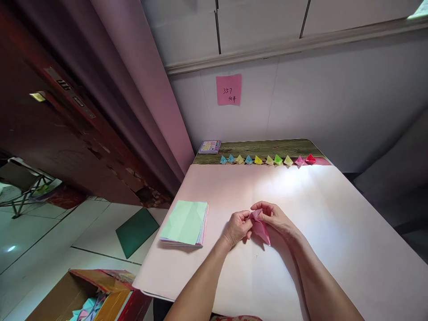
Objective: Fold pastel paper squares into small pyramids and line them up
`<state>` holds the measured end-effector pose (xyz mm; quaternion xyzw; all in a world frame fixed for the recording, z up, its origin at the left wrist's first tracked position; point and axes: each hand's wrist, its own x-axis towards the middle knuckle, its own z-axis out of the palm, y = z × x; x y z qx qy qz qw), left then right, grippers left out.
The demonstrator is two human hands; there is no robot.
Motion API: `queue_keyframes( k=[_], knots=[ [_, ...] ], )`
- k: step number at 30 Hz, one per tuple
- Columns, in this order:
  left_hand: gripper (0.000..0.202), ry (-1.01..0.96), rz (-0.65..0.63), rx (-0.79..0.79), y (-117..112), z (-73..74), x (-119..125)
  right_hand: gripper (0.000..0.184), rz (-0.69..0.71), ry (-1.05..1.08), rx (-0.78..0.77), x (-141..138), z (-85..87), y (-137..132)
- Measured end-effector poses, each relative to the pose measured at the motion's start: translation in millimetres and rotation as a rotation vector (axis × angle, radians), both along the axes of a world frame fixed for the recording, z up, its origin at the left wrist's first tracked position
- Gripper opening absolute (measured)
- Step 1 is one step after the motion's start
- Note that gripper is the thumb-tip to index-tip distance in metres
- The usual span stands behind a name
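A partly folded piece of pink origami paper (261, 229) is held between both hands above the white-covered table. My left hand (238, 228) pinches its left side, fingers curled in. On the other side, my right hand (276, 218) grips the upper right part between thumb and fingers. One pointed flap hangs down toward the tabletop. To the left of my hands lies a stack of square paper (185, 223) with a pale green sheet on top. Along the far edge stands a row of several small folded paper shapes, among them a yellow one (258, 160) and a red one (310, 159).
The table (354, 232) meets a pale wall bearing a pink note (229, 90). A small printed pack (209, 147) sits at the far left corner. On the floor at left stand an open cardboard box (53, 296) with paper scraps and a dark green mat (137, 232).
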<state>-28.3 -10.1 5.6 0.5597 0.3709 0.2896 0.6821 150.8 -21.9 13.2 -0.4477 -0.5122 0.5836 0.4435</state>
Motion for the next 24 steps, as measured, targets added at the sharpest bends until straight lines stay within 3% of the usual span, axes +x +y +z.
queue_keyframes(
  k=[5, 12, 18, 24],
  knots=[
    [0.02, -0.004, -0.115, -0.055, 4, 11.8, -6, 0.028, 0.005, -0.12, 0.046, 3, -3.2, 3],
    [0.028, 0.016, -0.041, 0.03, -1, 4.2, -5, 0.027, -0.053, -0.134, 0.064, 0, -7.3, 3],
    [0.03, 0.133, -0.041, 0.228, -3, -0.8, -4, 0.027, -0.078, -0.258, 0.082, -4, -14.4, 4],
    [0.053, 0.25, -0.031, 0.62, -5, -1.8, -1, 0.027, -0.1, -0.414, 0.121, -5, -9.6, 4]
  ],
)
